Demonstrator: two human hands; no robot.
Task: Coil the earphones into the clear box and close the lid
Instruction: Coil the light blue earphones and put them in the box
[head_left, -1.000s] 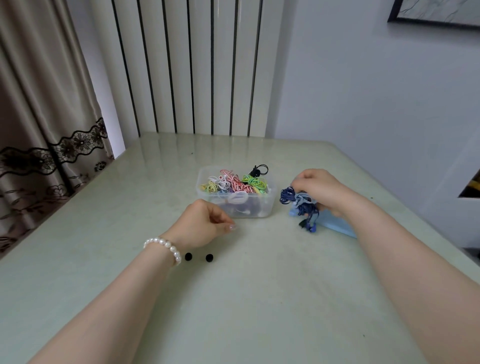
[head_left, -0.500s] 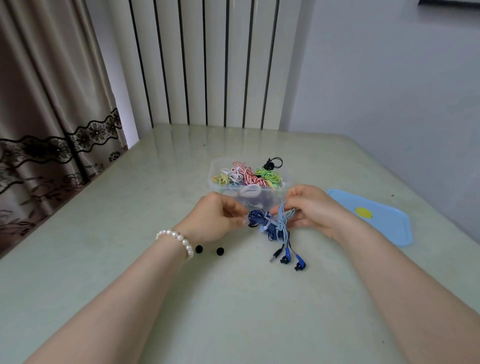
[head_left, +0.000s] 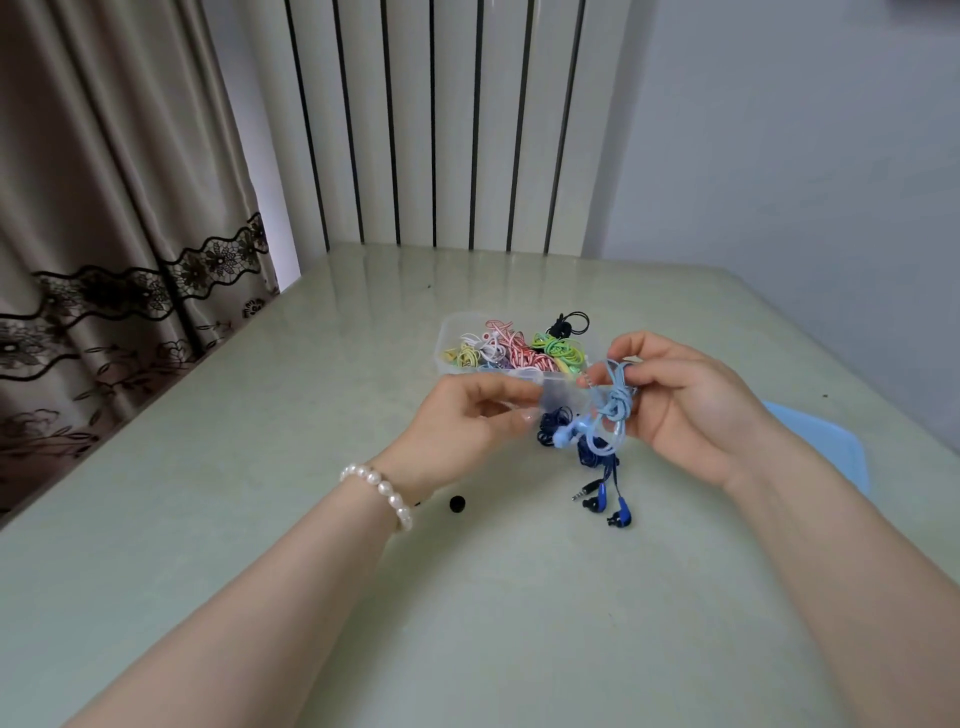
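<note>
The clear box (head_left: 445, 347) stands open mid-table, filled with several coloured earphone coils. In front of it my right hand (head_left: 685, 415) pinches a knotted light blue earphone cable (head_left: 615, 408) and holds it up. A dark blue earphone set (head_left: 555, 427) is tangled with it; its buds and plug (head_left: 605, 506) lie on the table below. My left hand (head_left: 462, 431), with a pearl bracelet at the wrist, has curled fingers whose tips pinch the dark blue coil. The blue lid (head_left: 836, 447) lies flat at the right, partly hidden by my right forearm.
A small black ear tip (head_left: 457, 503) lies on the pale green table (head_left: 260, 467) beside my left wrist. A curtain (head_left: 104, 260) hangs at the left, striped wall panels behind the table, and a plain wall at the right.
My right hand carried the blue tangle from the lid to the front of the box, and my left hand came up to take it. The light blue cable now sits higher, the bundles pulling apart.
</note>
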